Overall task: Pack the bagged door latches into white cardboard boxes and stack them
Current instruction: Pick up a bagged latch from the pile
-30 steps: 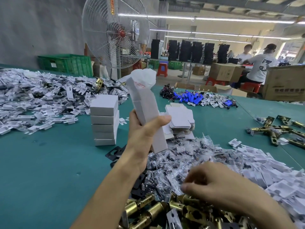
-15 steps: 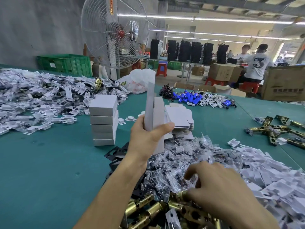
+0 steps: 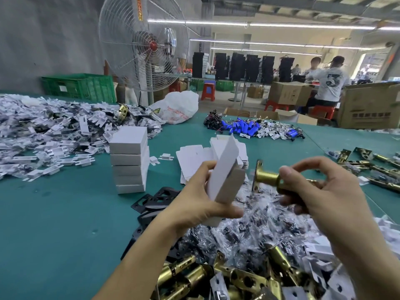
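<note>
My left hand grips a white cardboard box upright above the table, its top flap standing open. My right hand holds a brass door latch level, faceplate end pointing left, just right of the box. A stack of several closed white boxes stands on the green table to the left. Flat unfolded box blanks lie behind the held box. More brass latches are piled at the near edge, next to small clear bags of dark parts.
Heaps of white card inserts cover the far left, and more lie at the right. Black plates sit near my left wrist. Brass latches lie far right. Blue batteries, a white sack and a fan stand behind. People work in the background.
My right hand has lifted out of the pile holding a brass latch and brought it up beside the box. My left hand lowered and tilted the box toward it.
</note>
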`<action>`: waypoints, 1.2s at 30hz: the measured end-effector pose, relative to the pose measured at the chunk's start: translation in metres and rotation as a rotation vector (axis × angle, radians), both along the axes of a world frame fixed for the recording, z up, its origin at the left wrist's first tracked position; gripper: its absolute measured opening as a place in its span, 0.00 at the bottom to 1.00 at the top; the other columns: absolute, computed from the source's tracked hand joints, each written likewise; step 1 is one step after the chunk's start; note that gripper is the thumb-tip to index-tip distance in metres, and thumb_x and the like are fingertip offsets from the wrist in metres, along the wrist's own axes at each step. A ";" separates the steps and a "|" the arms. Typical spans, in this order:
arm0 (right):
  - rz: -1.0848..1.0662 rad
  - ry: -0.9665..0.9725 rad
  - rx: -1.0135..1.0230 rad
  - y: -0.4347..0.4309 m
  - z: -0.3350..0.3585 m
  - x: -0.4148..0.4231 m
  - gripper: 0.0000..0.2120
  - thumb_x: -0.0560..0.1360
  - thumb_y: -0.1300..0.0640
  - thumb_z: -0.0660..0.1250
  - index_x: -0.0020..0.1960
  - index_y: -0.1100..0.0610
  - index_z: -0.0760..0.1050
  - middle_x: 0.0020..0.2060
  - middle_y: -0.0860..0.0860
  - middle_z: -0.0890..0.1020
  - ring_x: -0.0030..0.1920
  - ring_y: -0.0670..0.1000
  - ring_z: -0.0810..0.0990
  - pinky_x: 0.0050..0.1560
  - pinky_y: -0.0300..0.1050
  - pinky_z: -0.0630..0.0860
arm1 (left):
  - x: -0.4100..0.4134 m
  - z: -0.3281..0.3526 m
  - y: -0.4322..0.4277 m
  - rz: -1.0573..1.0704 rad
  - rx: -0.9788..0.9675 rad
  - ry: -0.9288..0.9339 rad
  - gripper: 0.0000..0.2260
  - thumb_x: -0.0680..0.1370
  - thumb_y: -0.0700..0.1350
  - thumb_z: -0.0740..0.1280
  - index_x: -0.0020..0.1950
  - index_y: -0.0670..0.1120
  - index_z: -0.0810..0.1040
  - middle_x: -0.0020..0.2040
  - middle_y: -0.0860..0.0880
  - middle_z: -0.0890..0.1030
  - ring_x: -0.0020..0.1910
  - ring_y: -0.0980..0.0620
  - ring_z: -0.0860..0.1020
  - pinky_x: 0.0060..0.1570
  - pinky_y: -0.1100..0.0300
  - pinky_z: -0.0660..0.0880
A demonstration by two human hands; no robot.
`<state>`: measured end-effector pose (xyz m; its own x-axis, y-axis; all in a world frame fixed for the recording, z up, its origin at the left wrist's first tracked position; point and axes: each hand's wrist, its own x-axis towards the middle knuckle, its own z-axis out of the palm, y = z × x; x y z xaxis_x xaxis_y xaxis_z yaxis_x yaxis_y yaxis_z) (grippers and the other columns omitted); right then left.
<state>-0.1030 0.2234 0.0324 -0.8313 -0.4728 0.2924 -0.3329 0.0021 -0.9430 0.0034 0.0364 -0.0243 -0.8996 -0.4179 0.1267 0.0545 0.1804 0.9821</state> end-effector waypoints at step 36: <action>0.192 0.239 0.193 0.006 0.009 0.009 0.10 0.59 0.54 0.74 0.40 0.47 0.85 0.36 0.47 0.86 0.30 0.47 0.81 0.30 0.39 0.75 | -0.008 -0.007 0.022 0.041 -0.470 0.042 0.37 0.58 0.47 0.86 0.60 0.62 0.70 0.54 0.61 0.77 0.54 0.61 0.78 0.47 0.59 0.82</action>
<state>-0.0942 0.2299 0.0419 -0.6408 -0.6794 0.3575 -0.5553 0.0886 -0.8269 -0.0042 0.0582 -0.0309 -0.8737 -0.3417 0.3463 0.0756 0.6077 0.7905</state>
